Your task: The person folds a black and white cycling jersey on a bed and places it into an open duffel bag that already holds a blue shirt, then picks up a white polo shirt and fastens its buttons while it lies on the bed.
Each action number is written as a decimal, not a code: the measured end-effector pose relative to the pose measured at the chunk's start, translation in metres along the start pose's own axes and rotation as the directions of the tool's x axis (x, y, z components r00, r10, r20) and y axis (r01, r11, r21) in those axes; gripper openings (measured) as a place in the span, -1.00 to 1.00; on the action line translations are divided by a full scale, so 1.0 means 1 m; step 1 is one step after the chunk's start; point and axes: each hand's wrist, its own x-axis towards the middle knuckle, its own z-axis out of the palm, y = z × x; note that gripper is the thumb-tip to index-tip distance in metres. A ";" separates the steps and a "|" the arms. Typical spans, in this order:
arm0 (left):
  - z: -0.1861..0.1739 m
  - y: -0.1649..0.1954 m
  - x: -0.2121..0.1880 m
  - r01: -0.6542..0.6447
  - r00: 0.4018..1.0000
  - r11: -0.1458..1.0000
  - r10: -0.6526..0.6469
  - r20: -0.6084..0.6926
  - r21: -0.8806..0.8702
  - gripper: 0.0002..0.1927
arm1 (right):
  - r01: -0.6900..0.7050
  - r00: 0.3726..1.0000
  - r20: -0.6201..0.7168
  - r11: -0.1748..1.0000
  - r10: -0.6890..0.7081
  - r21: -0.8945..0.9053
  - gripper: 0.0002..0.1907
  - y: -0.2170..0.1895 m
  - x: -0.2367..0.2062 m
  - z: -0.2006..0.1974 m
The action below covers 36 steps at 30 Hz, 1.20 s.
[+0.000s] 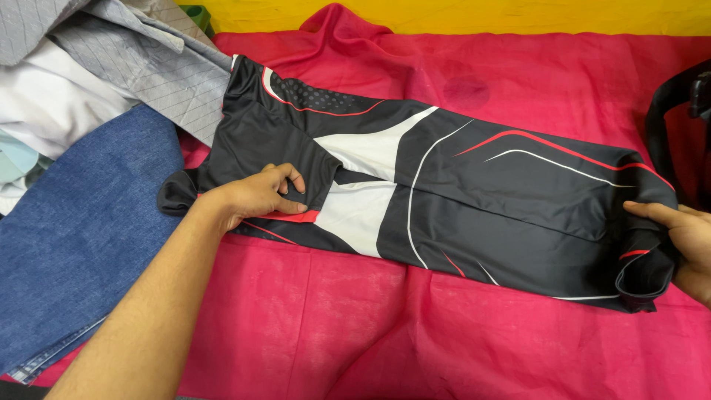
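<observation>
Black sports jersey with white and red stripes (444, 200): your left hand (263, 194) pinches its sleeve, your right hand (685, 241) grips its hem; slack fabric could unfold.

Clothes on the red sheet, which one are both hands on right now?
The black sports jersey with white and red stripes: left hand grips its sleeve, right hand its far end. The blue jeans and grey shirts lie untouched.

Black jersey (474, 200) with white panels, thin red and white curved lines, dotted patch far left. Red cloth (415, 333) beneath. Blue denim (81, 230) left; grey striped shirts (141, 59) far left; yellow band (474, 15) far.
</observation>
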 end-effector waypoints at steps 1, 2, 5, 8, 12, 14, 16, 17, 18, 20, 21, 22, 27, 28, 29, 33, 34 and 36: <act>0.001 0.000 0.000 0.001 1.000 1.000 -0.001 -0.003 0.006 -0.60 | -0.007 1.000 0.017 1.000 0.007 0.014 -0.69 0.000 0.000 0.000; 0.001 -0.001 0.001 0.002 1.000 1.000 -0.002 -0.007 0.011 -0.60 | -0.018 0.999 0.026 1.000 0.018 0.015 -0.69 0.000 0.001 -0.001; 0.001 -0.002 0.004 -0.017 1.000 1.000 0.017 -0.013 0.021 -0.59 | -0.059 0.996 0.062 0.998 0.058 0.016 -0.65 -0.002 0.002 0.000; 0.002 -0.003 0.006 -0.020 1.000 0.999 0.020 -0.019 0.032 -0.59 | -0.132 0.988 0.078 0.991 0.130 0.015 -0.59 -0.007 0.001 0.002; 0.002 -0.004 0.007 -0.012 1.000 1.000 0.013 -0.022 0.029 -0.59 | -0.203 0.977 0.076 0.979 0.201 0.024 -0.54 -0.009 0.002 0.003; 0.003 -0.004 0.006 -0.009 1.000 1.000 0.010 -0.029 0.021 -0.59 | -0.203 0.974 0.105 0.979 0.198 0.031 -0.52 -0.007 0.005 0.002; 0.004 -0.005 0.006 -0.010 0.999 1.000 0.010 -0.035 0.015 -0.59 | -0.196 0.973 0.132 0.980 0.189 0.043 -0.50 -0.005 0.007 0.000; 0.004 -0.005 0.005 -0.011 0.999 1.000 0.011 -0.038 0.013 -0.59 | -0.196 0.972 0.144 0.979 0.188 0.048 -0.50 -0.004 0.008 -0.001; 0.004 -0.005 0.005 -0.013 0.999 1.000 0.014 -0.041 0.011 -0.59 | -0.196 0.970 0.156 0.979 0.186 0.054 -0.51 -0.003 0.009 -0.002; 0.005 -0.005 0.005 -0.015 0.999 1.000 0.016 -0.044 0.007 -0.60 | -0.204 0.970 0.146 0.978 0.196 0.046 -0.51 -0.002 0.011 -0.004; 0.005 -0.005 0.004 -0.017 0.999 1.000 0.018 -0.046 0.006 -0.60 | -0.212 0.971 0.123 0.977 0.206 0.035 -0.51 -0.001 0.011 -0.004; 0.005 -0.005 0.004 -0.013 0.999 1.000 0.013 -0.047 0.003 -0.60 | -0.220 0.971 0.100 0.975 0.216 0.023 -0.51 -0.001 0.011 -0.004; 0.006 -0.005 0.002 -0.007 0.999 1.000 0.007 -0.049 0.002 -0.60 | -0.119 0.986 0.122 0.993 0.116 0.024 -0.55 0.005 0.013 -0.005; 0.006 -0.005 0.002 -0.004 0.999 1.000 0.004 -0.047 0.000 -0.61 | -0.090 0.989 0.123 0.995 0.086 0.031 -0.56 0.006 0.013 -0.005; 0.006 -0.005 0.001 -0.001 0.999 1.000 0.001 -0.046 -0.003 -0.61 | -0.080 0.989 0.131 0.996 0.075 0.035 -0.56 0.007 0.014 -0.006; 0.006 -0.003 0.000 -0.007 0.999 1.000 0.006 -0.045 -0.016 -0.62 | -0.110 0.987 0.124 0.993 0.105 0.040 -0.52 0.009 0.016 -0.009; 0.006 -0.003 0.000 -0.010 0.999 1.000 0.010 -0.046 -0.015 -0.62 | -0.136 0.985 0.114 0.990 0.131 0.038 -0.51 0.009 0.017 -0.011; 0.006 -0.003 -0.001 -0.017 0.999 1.000 0.016 -0.049 -0.012 -0.62 | -0.175 0.981 0.096 0.984 0.171 0.038 -0.49 0.010 0.020 -0.013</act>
